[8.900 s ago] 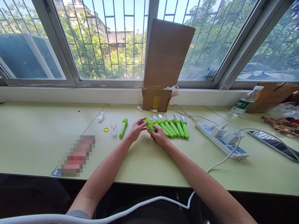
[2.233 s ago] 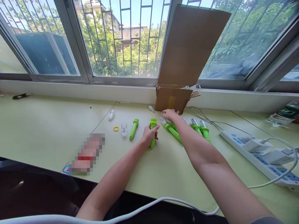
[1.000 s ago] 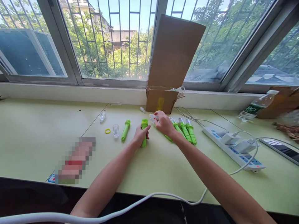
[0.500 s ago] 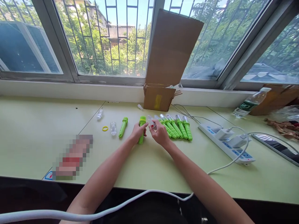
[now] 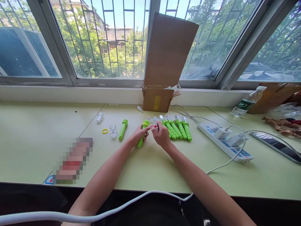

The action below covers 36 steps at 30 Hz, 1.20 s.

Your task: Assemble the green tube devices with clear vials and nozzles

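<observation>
My left hand point(image 5: 138, 135) is closed around a green ribbed plastic tube point(image 5: 140, 144) with a threaded top end, tilted towards the right. Close to that end, the fingers of my right hand point(image 5: 161, 136) pinch a small clear plastic piece point(image 5: 150, 119), partly hidden by the fingers. Beside my right hand lies a row of several green tubes with clear caps point(image 5: 186, 129). Left of my left hand are a lone green tube point(image 5: 123, 129) without a clear cap, a clear plastic cup point(image 5: 113, 131) and a yellow ring point(image 5: 104, 131).
At the back stands an open cardboard box point(image 5: 156, 99), with a small clear piece point(image 5: 139, 108) beside it. Another clear piece point(image 5: 100, 116) lies back left. A power strip point(image 5: 225, 142), phone point(image 5: 276, 146) and water bottle point(image 5: 249, 102) are on the right. A white cable point(image 5: 117, 207) crosses in front.
The tube in my left hand has tilted, its threaded end now leaning right towards my right hand. The clear piece in my right hand is closer to that end. The view has shifted slightly.
</observation>
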Available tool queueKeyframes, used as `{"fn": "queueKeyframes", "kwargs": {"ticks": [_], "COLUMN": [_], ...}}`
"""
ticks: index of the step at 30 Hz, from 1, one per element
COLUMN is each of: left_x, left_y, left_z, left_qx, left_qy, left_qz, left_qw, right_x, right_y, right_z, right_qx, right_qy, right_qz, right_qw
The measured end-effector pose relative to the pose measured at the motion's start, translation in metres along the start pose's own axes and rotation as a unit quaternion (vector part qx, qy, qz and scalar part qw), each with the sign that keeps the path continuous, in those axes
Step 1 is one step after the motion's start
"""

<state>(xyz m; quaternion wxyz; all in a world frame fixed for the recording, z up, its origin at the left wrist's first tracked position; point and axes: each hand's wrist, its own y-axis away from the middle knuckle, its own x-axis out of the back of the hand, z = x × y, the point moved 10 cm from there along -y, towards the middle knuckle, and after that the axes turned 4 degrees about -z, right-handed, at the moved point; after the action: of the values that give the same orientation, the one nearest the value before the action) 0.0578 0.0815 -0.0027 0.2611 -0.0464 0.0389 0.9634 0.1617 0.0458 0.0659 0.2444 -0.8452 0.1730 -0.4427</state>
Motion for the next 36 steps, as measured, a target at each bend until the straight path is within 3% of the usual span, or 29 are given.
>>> {"fn": "queueKeyframes", "kwargs": {"ticks": [5, 10, 15, 19, 23, 29, 36], "left_x": [-0.005, 0.008, 0.021, 0.018, 0.014, 0.002, -0.001], "left_y": [0.001, 0.006, 0.019, 0.033, 0.035, 0.027, 0.025], "left_z": [0.008, 0.035, 0.053, 0.071, 0.074, 0.067, 0.064], "left_qx": [-0.018, -0.142, -0.211, -0.282, -0.311, -0.323, -0.326], "left_qy": [0.032, -0.010, -0.097, -0.209, -0.270, -0.357, -0.373], "left_qz": [-0.009, 0.070, 0.166, 0.207, 0.210, 0.159, 0.148], "left_qw": [0.999, 0.987, 0.958, 0.913, 0.887, 0.862, 0.856], "right_x": [0.015, 0.011, 0.016, 0.025, 0.030, 0.029, 0.027], "right_y": [-0.001, -0.002, 0.000, 0.003, 0.004, 0.006, 0.006], "right_z": [-0.002, 0.013, 0.015, 0.007, 0.004, 0.000, -0.001], "right_qx": [0.010, -0.024, -0.020, 0.003, 0.008, 0.022, 0.022], "right_qy": [-0.014, -0.058, -0.115, -0.162, -0.218, -0.272, -0.264], "right_qz": [0.063, 0.066, 0.104, 0.133, 0.150, 0.151, 0.136], "right_qw": [0.998, 0.996, 0.988, 0.978, 0.964, 0.950, 0.955]}}
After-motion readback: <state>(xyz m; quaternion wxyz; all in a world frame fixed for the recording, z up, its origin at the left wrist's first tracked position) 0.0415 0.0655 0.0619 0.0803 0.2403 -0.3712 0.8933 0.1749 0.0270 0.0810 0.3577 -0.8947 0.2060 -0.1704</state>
